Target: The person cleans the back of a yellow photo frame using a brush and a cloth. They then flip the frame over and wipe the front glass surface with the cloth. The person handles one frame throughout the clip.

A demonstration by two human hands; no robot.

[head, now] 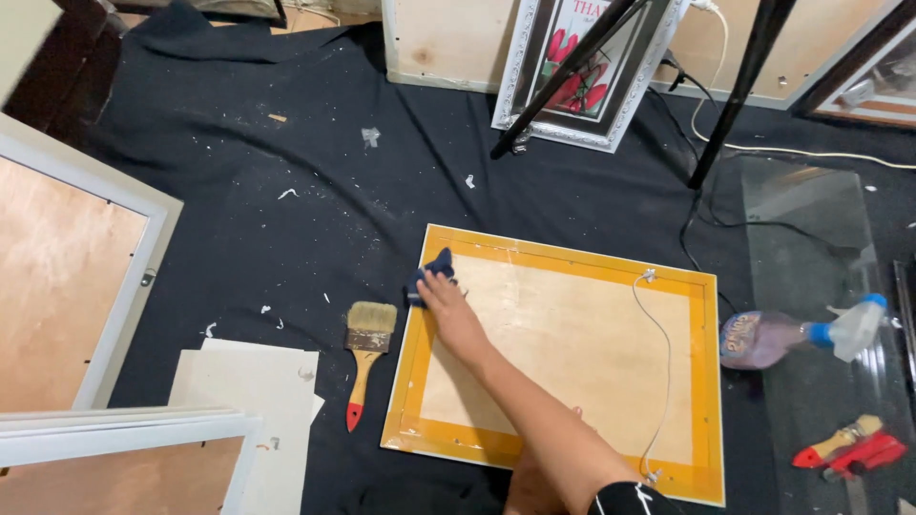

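A picture frame point(563, 262) lies face down on black cloth, its plywood back edged with orange tape, and a thin hanging wire point(666, 362) runs down its right side. My right hand point(448, 310) reaches across the back to the frame's upper left corner. It presses a dark blue rag point(434, 267) against the taped edge there. My forearm crosses the lower part of the frame. My left hand is not visible.
A paintbrush point(367, 353) with a red-tipped handle lies just left of the frame, beside white card sheets point(258, 391). White frames point(114, 286) lean at the left. A spray bottle point(792, 334), a glass pane point(811, 248) and a red tool point(849, 448) are at the right. Tripod legs point(735, 95) and a flower picture point(582, 67) stand behind.
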